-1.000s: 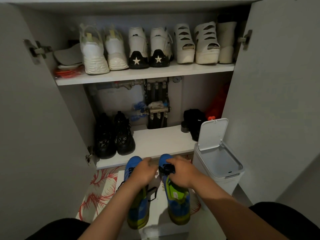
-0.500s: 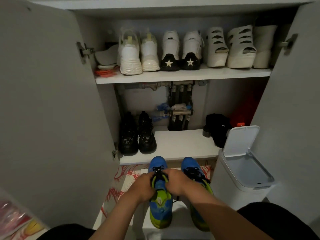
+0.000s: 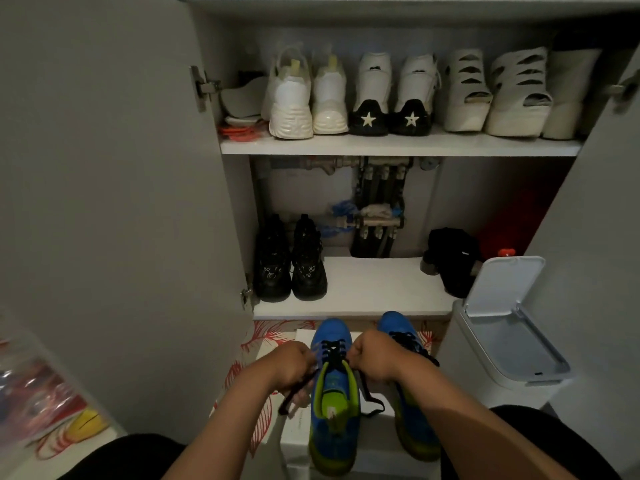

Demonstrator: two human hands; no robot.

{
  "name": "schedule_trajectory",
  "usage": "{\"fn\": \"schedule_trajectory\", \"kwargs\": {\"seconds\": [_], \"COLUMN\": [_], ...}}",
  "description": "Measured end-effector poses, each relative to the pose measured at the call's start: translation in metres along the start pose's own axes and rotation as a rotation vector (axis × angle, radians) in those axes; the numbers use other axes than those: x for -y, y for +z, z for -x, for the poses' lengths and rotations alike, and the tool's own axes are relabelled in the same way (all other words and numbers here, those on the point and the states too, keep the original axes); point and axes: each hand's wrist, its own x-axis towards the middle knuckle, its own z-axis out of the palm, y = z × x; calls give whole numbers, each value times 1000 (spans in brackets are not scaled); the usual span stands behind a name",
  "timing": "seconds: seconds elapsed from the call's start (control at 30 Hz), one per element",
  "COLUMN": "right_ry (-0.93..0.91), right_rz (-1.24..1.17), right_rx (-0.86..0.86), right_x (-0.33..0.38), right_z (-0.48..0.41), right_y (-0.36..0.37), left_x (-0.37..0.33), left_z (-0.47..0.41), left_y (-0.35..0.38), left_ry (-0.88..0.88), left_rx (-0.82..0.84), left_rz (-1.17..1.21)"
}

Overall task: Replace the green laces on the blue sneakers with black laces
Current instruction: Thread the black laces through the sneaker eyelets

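Two blue sneakers with lime-green lining sit on a white box (image 3: 294, 434) in front of an open shoe cabinet. The left sneaker (image 3: 334, 400) carries a black lace (image 3: 332, 351) threaded through its eyelets. My left hand (image 3: 294, 367) and my right hand (image 3: 375, 356) each grip one end of that lace at the shoe's top, with loose ends trailing down on both sides. The right sneaker (image 3: 403, 336) also shows black lacing and is partly hidden by my right forearm. No green lace is visible.
A white bin (image 3: 502, 344) with its lid up stands right of the sneakers. The cabinet's lower shelf (image 3: 367, 289) holds black boots (image 3: 289, 261) and a dark shoe (image 3: 453, 258). The upper shelf (image 3: 398, 147) holds several white shoes. Open doors flank both sides.
The view has shifted so the cabinet sits further right. Both hands moved from one shoe each onto the left sneaker and now hold its black lace ends apart.
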Motion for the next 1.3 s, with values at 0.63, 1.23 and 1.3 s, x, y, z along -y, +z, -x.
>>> {"fn": "schedule_trajectory", "kwargs": {"seconds": [0.63,1.23,1.3], "right_ry": [-50,58,11], "right_rz": [-120,-347,-326], "right_rx": [-112,23,-29], "right_x": [-2,-12,-14], "right_z": [-3,-13,-14], "right_y": [15,7,9], "left_x": [9,25,24], "left_z": [-26,-32,-32], "left_y": [27,26,27], "left_ry": [147,253,291], "left_rx": [-294,-283,-308], "left_rz": [74,-12,-55]}}
